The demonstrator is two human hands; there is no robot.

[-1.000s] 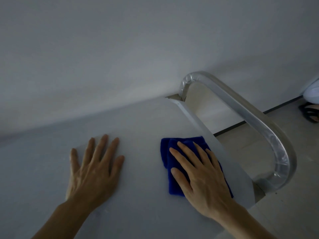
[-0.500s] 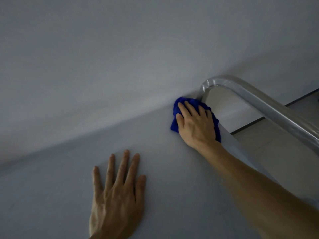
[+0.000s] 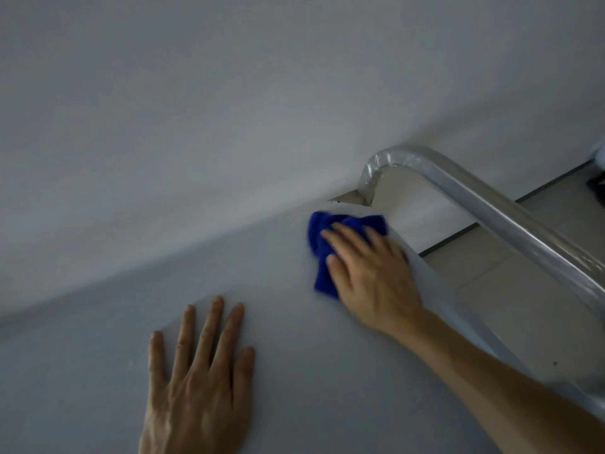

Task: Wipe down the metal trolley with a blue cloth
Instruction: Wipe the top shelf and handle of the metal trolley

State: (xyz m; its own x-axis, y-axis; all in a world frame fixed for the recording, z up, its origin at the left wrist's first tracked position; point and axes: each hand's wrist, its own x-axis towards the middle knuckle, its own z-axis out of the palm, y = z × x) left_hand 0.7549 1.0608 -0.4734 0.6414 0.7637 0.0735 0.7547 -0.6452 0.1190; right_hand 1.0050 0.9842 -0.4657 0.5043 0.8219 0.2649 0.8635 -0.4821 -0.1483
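Note:
The metal trolley's flat grey top (image 3: pixel 98 371) fills the lower half of the view. Its shiny tubular handle (image 3: pixel 484 208) arches over the right edge. A blue cloth (image 3: pixel 319 240) lies bunched on the top near the far right corner. My right hand (image 3: pixel 370 270) presses flat on the cloth, covering most of it. My left hand (image 3: pixel 196 378) lies palm down on the trolley top at the near left, fingers spread, holding nothing.
A plain white wall (image 3: pixel 229 109) runs right behind the trolley's far edge. Pale tiled floor (image 3: pixel 523 309) with a dark skirting line shows to the right, below the handle. Something dark and something pale sit at the far right edge of the view.
My right hand swept the cloth from the near right edge up to the far corner by the handle, then drew it slightly back towards me. My left hand stays flat on the top.

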